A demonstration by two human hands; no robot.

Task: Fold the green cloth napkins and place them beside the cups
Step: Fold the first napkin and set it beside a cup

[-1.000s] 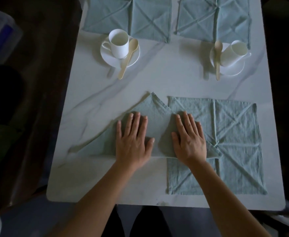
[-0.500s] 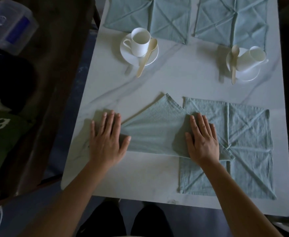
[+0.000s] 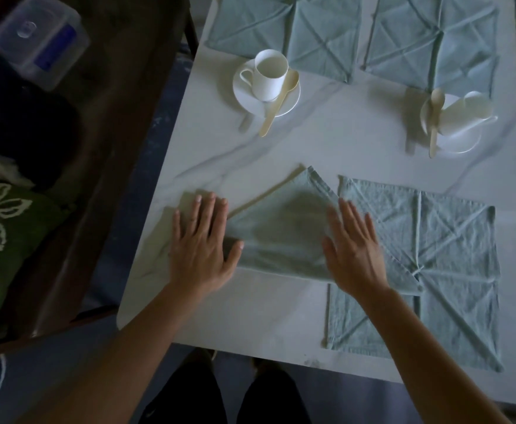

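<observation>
Since one second ago the left hand point(image 3: 203, 243) has been moved away from the middle of the folded napkin point(image 3: 278, 237) to its left end, and the view has been shifted a little to the right. The right hand point(image 3: 354, 249) has been kept almost at the same place, on the right part of the triangle. Both hands are held flat with straight fingers, and nothing is gripped; the cloth is only pressed.

From this it is judged that the fold is being smoothed outward and that the first napkin is nearly flattened. It has not yet been placed beside a cup. The folded napkin lies on the near part of the desk point(image 3: 327, 142), and its right tip is laid over the flat napkin point(image 3: 452, 258). The left cup point(image 3: 270, 73) and the right cup point(image 3: 464, 113) stand well apart from it, at the far side.

The left corner of the triangle is covered by the left hand. The right hand is blurred, so it cannot be told if it touches the cloth fully. The two far napkins point(image 3: 284, 35) are cut off by the upper edge. The light is weak, and it is not clear if the right cup is tipped on its saucer.
</observation>
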